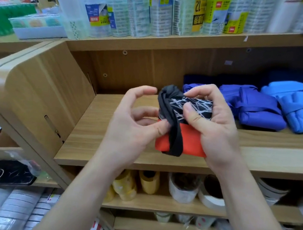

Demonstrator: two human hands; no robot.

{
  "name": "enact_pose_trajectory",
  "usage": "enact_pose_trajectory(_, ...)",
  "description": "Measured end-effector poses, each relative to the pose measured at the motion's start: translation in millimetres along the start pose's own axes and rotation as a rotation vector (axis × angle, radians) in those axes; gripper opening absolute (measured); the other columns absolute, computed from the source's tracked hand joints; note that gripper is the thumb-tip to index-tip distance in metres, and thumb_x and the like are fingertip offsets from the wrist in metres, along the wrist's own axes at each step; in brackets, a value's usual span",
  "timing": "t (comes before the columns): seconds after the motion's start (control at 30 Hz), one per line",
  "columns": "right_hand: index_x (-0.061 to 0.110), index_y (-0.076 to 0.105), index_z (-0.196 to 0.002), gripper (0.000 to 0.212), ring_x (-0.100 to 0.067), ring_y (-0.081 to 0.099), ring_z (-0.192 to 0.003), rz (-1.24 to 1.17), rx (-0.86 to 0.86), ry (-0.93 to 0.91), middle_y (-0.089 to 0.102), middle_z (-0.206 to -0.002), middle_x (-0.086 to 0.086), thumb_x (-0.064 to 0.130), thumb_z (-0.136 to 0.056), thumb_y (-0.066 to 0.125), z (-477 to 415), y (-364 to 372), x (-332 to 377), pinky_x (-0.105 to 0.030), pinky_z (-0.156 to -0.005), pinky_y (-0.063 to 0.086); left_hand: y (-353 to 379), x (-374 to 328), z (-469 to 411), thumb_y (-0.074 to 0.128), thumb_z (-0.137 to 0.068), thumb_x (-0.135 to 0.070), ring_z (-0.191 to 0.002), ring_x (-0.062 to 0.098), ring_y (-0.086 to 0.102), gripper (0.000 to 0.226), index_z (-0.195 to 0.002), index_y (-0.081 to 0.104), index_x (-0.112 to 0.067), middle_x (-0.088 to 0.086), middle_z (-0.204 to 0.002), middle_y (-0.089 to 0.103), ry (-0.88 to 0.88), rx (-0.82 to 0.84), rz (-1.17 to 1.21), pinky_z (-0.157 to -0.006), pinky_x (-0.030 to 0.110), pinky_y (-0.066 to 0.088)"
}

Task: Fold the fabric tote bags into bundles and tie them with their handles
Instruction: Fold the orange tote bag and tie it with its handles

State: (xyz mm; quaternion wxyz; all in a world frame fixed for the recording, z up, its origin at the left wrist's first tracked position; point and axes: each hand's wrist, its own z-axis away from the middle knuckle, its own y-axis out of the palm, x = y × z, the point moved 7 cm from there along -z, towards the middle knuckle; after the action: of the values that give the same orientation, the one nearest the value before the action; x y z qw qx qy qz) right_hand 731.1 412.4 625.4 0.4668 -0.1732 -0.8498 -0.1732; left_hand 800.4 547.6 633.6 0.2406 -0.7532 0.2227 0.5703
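Note:
A folded tote bag bundle, orange-red below and black with white line print above, is held over the wooden shelf. A black handle strap wraps round its left side and ends in a twist at the top. My right hand grips the bundle from the right, thumb pressing the printed face. My left hand pinches the strap at the bundle's left edge with thumb and fingers, index finger curled above.
Several tied blue bag bundles lie on the same shelf at the right. The shelf's rounded side panel stands at the left. Tape rolls fill the shelf above; cups and bowls sit below.

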Motion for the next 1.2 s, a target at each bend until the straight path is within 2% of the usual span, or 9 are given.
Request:
enact_pose_trajectory(0.17, 0.017, 0.053, -0.091, 0.007, -0.011, 0.055, -0.082, 0.214, 0.249, 0.034, 0.059, -0.086, -0.006, 0.013, -0.088, 0.057, -2.8, 6.8, 4.0, -0.025, -0.077, 0.045, 10.6, -9.4, -10.9, 0.078, -0.072, 0.007, -0.084, 0.028, 0.073, 0.065, -0.125, 0.059, -0.025, 0.005, -0.090, 0.076, 0.057, 0.090, -0.198, -0.078, 0.043, 0.060)
enact_pose_trajectory(0.27, 0.014, 0.052, -0.091, 0.003, -0.006, 0.051, -0.076, 0.373, 0.281, 0.038, 0.056, -0.080, 0.004, 0.016, -0.089, 0.053, -5.8, 9.1, 2.6, -0.022, -0.072, 0.042, 17.0, -1.2, -15.4, 0.076, -0.069, 0.013, -0.087, 0.028, 0.072, 0.064, -0.119, 0.064, -0.025, 0.009, -0.093, 0.075, 0.035, 0.108, -0.173, -0.080, 0.047, 0.059)
enact_pose_trajectory(0.47, 0.020, 0.054, -0.084, 0.012, -0.001, 0.058, -0.077, 0.162, -0.345, 0.008, 0.060, -0.083, 0.008, 0.011, -0.092, 0.055, 1.5, -11.6, -14.4, -0.018, -0.075, 0.046, 36.4, 34.9, 0.9, 0.068, -0.088, -0.007, -0.090, 0.013, 0.072, 0.039, -0.114, 0.058, -0.034, -0.004, -0.098, 0.075, -0.069, -0.186, 0.181, -0.076, 0.031, 0.059)
enact_pose_trajectory(0.63, 0.018, 0.062, -0.094, 0.011, -0.006, 0.065, -0.081, -0.064, -0.630, 0.097, 0.067, -0.090, 0.003, 0.008, -0.096, 0.057, 13.3, -14.1, -23.6, -0.024, -0.077, 0.052, 45.4, 49.3, 13.6, 0.067, -0.089, -0.008, -0.101, 0.021, 0.070, 0.039, -0.125, 0.056, -0.018, 0.004, -0.108, 0.073, -0.129, -0.256, 0.385, -0.088, 0.040, 0.057)
enact_pose_trajectory(0.73, 0.016, 0.069, -0.104, 0.011, -0.007, 0.067, -0.082, 0.022, -0.397, 0.201, 0.072, -0.093, 0.003, 0.019, -0.094, 0.065, 9.7, -13.5, -26.7, -0.022, -0.074, 0.053, 24.1, 40.8, 4.8, 0.067, -0.087, -0.007, -0.092, 0.018, 0.072, 0.038, -0.123, 0.057, -0.015, 0.003, -0.098, 0.075, -0.074, -0.299, 0.320, -0.087, 0.045, 0.057)
enact_pose_trajectory(0.83, 0.012, 0.071, -0.095, 0.016, -0.010, 0.054, -0.051, 0.246, -0.055, 0.341, 0.064, -0.068, 0.004, 0.027, -0.090, 0.069, 8.5, -11.7, -27.5, -0.021, -0.049, 0.045, 5.4, 30.1, -3.5, 0.069, -0.086, -0.015, -0.076, 0.015, 0.072, 0.043, -0.125, 0.051, -0.021, -0.002, -0.080, 0.075, -0.031, -0.302, 0.257, -0.068, 0.034, 0.059)
enact_pose_trajectory(0.93, 0.008, 0.063, -0.101, 0.020, -0.013, 0.051, -0.042, 0.013, -0.070, 0.434, 0.062, -0.066, 0.004, 0.026, -0.093, 0.063, 11.7, -9.7, -29.4, -0.018, -0.037, 0.035, 10.5, 21.3, -2.4, 0.065, -0.088, -0.021, -0.066, 0.010, 0.067, 0.039, -0.121, 0.044, -0.021, 0.000, -0.075, 0.073, 0.023, -0.223, 0.261, -0.056, 0.021, 0.051)
enact_pose_trajectory(1.1, 0.005, 0.061, -0.111, 0.028, -0.017, 0.064, -0.052, -0.324, -0.088, 0.510, 0.069, -0.076, -0.008, 0.029, -0.099, 0.051, 16.7, 1.1, -32.2, -0.018, -0.042, 0.048, 12.9, 17.3, 5.1, 0.069, -0.082, -0.018, -0.099, 0.021, 0.070, 0.042, -0.118, 0.050, -0.023, 0.009, -0.108, 0.072, 0.205, -0.086, 0.179, -0.083, 0.034, 0.057)
enact_pose_trajectory(1.2, 0.006, 0.063, -0.098, 0.023, -0.012, 0.058, -0.046, -0.345, -0.215, 0.443, 0.065, -0.068, -0.006, 0.027, -0.100, 0.052, 12.6, -5.9, -29.1, -0.017, -0.041, 0.046, 15.2, 18.1, 9.5, 0.079, -0.073, -0.015, -0.108, 0.020, 0.067, 0.053, -0.121, 0.057, -0.022, 0.008, -0.114, 0.070, 0.245, -0.014, 0.116, -0.091, 0.033, 0.054)
